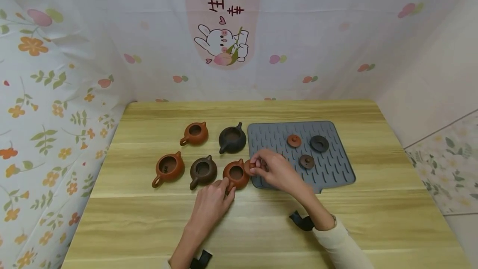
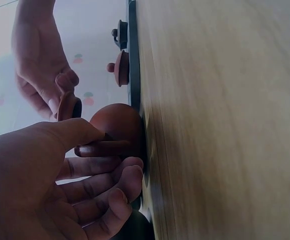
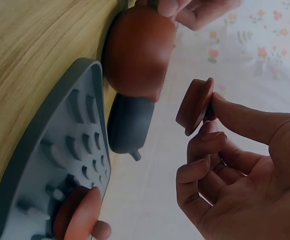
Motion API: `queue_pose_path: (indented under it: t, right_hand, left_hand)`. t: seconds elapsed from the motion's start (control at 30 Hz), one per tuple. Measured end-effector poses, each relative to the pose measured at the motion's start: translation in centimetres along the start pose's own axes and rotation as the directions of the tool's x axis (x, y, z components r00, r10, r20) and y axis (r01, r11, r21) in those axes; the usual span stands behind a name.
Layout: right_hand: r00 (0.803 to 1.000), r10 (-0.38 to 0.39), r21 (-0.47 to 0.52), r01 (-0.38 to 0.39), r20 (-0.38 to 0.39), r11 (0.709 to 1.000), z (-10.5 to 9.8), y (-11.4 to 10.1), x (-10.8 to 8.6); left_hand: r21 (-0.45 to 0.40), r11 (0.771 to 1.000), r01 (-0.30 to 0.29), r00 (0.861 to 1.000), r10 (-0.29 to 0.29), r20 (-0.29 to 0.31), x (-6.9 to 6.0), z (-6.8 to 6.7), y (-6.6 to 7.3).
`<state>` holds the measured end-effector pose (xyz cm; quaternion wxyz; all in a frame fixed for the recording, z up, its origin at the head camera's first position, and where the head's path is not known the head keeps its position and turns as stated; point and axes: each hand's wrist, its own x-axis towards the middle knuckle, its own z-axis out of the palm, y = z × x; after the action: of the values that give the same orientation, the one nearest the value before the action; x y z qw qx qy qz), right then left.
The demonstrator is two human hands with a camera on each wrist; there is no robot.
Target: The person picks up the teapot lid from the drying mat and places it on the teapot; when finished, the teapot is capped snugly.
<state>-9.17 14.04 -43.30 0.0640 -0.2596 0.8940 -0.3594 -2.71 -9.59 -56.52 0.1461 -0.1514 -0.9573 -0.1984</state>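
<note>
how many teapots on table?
5. Back row: small orange teapot, black teapot. Front row, left to right: wide-mouthed orange teapot, dark brown teapot, rightmost orange teapot, gripped by the left hand. None looks hidden.

Soft, even brightness in the head view; dimmer wrist views, with blurry tabletop (image 2: 225,120) in the left.

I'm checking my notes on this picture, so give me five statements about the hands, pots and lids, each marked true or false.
1. The right hand pinches a lid. True.
2. A black lid lies on the mat. True.
3. The left hand rests on the mat. False: it holds the red teapot nearest the mat.
4. All five teapots are uncovered. True.
5. The teapots stand on the mat. False: they stand on the table.
</note>
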Motion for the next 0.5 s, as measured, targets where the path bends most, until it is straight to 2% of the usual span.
queue_pose_path:
  t: [0.5]
  right_hand:
    - [0.999,-0.027,-0.024,0.028,0.021,0.999,1.2,-0.2,1.1]
  left_hand:
    - [-0.015,1.000,0.016,1.000,-0.016,0.014,0.0,-0.1,0.1]
